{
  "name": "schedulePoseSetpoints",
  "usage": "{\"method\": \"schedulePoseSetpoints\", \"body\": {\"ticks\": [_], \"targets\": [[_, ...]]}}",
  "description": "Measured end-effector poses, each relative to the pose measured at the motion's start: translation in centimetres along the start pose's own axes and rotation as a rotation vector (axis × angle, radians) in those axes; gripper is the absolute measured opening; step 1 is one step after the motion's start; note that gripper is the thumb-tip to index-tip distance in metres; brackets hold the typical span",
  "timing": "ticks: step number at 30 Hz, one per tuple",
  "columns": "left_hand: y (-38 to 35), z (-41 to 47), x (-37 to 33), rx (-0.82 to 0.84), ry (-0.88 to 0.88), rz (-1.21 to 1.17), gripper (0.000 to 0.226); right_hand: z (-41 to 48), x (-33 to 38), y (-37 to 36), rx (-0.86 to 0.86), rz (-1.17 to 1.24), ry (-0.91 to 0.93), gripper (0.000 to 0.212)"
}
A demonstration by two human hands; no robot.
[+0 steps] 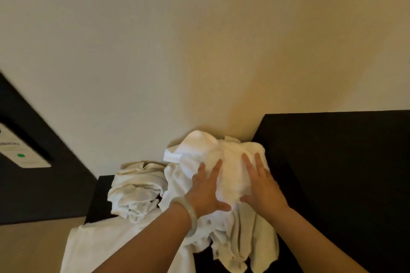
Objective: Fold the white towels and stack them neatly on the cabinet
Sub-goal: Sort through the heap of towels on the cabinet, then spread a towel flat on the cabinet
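Left hand (206,190): pressing palm-down on the white towel heap (224,157), fingers straight and fanned apart, gripping nothing; wearing a pale bangle (192,217) at the wrist.
Right hand (261,186): pressing flat just beside the left on the same heap, likewise spread and uncurled.
Likely reason: probably holding the mound down and steadying it against the wall (199,51) before picking out one towel.
White towel heap: sitting crumpled on the cabinet (332,162), leaning into the wall and spilling over the front edge; showing no finished fold yet.
Cream bundle (137,186): lying bunched and touching the heap's left side, apparently waiting its turn.
Flat cloth (106,248): spreading out below the bundle, at lower left.
Cabinet: stretching dark to the right of the heap.
Writing: showing only on a white card (24,155) at far left, carrying a green dot and print blurring beyond reading; no brand appearing on the towels.
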State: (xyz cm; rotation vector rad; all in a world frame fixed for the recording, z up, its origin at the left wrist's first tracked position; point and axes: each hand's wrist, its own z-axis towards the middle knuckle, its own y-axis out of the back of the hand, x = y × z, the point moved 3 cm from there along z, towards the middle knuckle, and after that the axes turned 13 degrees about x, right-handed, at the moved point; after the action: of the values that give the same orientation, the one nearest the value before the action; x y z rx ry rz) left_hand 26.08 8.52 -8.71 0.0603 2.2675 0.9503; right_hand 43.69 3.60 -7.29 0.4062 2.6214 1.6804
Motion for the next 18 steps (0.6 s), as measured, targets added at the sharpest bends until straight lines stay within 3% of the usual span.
{"method": "schedulePoseSetpoints", "body": {"ticks": [2,4,7,13,18], "targets": [[-0.6,0.4,-0.9,-0.053,0.106,-0.086,0.117,0.2,-1.1,0.7,0.066,0.149,0.056,0.084],[0.1,0.3,-0.7,-0.152,0.149,-0.179,0.090,0.4,-1.0,2.1,0.073,0.221,0.102,0.056],[3.2,-0.9,-2.8,-0.270,0.085,-0.151,0.059,0.2,-1.9,7.2,-0.061,0.381,0.144,0.033],[13.4,-5.1,-11.1,-0.543,-0.074,-0.085,0.059,-3.7,-6.1,21.5,-0.285,0.745,0.332,0.021],[18.1,-8.6,-16.8,-0.698,-0.145,-0.158,0.052,-8.0,-10.5,28.2,-0.344,1.077,0.315,0.014]]}}
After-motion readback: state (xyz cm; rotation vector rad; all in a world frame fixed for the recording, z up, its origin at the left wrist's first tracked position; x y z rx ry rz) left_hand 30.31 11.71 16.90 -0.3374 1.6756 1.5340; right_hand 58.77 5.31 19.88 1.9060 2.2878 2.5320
